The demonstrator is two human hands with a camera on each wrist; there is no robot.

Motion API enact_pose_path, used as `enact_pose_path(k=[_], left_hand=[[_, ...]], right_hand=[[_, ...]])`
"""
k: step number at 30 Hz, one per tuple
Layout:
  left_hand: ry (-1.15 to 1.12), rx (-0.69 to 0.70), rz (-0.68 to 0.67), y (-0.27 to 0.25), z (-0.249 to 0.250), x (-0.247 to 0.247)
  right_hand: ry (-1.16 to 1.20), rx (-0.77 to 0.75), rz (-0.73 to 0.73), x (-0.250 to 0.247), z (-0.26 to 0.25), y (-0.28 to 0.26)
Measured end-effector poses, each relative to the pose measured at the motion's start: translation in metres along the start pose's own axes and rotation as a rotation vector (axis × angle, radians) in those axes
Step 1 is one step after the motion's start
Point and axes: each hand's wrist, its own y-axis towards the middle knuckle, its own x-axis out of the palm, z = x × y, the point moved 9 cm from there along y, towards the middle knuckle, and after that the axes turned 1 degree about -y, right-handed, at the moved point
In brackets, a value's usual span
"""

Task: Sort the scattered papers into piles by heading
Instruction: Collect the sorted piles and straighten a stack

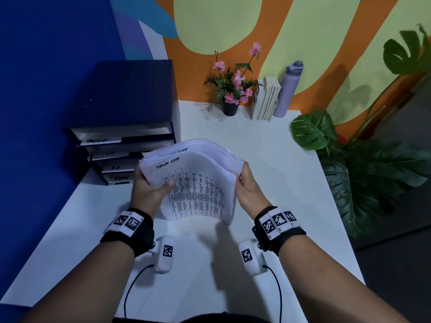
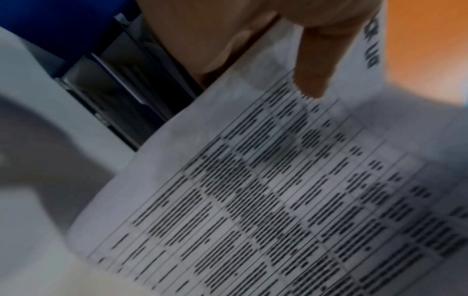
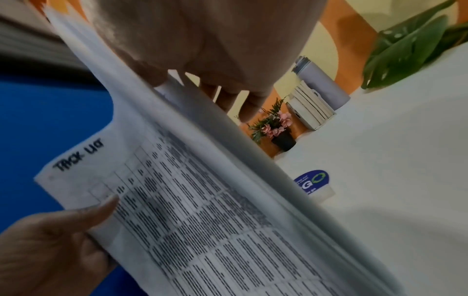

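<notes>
A thick stack of white papers (image 1: pixel 196 178) is held up above the white desk (image 1: pixel 268 159), bowed in the middle. Its top sheet (image 2: pixel 278 190) carries a printed table under the handwritten heading "TASK LIST" (image 3: pixel 78 156). My left hand (image 1: pixel 151 190) grips the stack's left edge, thumb on top of the sheet. My right hand (image 1: pixel 247 185) grips the right edge, fingers behind the stack (image 3: pixel 228 96). A dark blue tray organizer (image 1: pixel 121 136) stands just left of the stack; its stacked trays bear labels, the top one reading "TASK LIST" (image 1: pixel 98 141).
At the back of the desk stand a potted pink flower (image 1: pixel 231 89), several books (image 1: pixel 265 99) and a lilac bottle (image 1: pixel 289 89). Large green plant leaves (image 1: pixel 373 164) crowd the desk's right edge. A blue wall (image 1: pixel 35 113) borders the left. A blue-labelled item (image 3: pixel 312 182) lies on the desk.
</notes>
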Motion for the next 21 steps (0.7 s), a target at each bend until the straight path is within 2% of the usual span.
enact_pose_path(k=[3,8,11,14,17,19,21], left_hand=[[-0.002,-0.102,0.035,0.005,-0.022,-0.004],[-0.042,-0.106,0.064,0.009,-0.028,-0.004],[-0.008,-0.063,0.052,0.006,-0.026,-0.001],[0.076,-0.068,0.128,0.006,-0.027,-0.008],[0.138,-0.052,0.239,0.007,-0.022,-0.018],[0.154,-0.038,0.281,0.004,-0.016,-0.021],[0.149,-0.027,0.241,0.003,-0.012,-0.019]], right_hand=[[0.061,0.058,0.091,-0.006,0.007,-0.002],[0.188,0.067,0.230,-0.008,0.006,0.000],[0.185,0.073,0.171,0.001,0.009,0.001],[0.236,0.096,0.044,0.009,0.005,0.000],[0.283,-0.023,0.081,-0.001,-0.012,-0.003],[0.150,-0.153,0.078,-0.002,-0.033,-0.008],[-0.094,-0.299,0.099,0.000,-0.050,-0.011]])
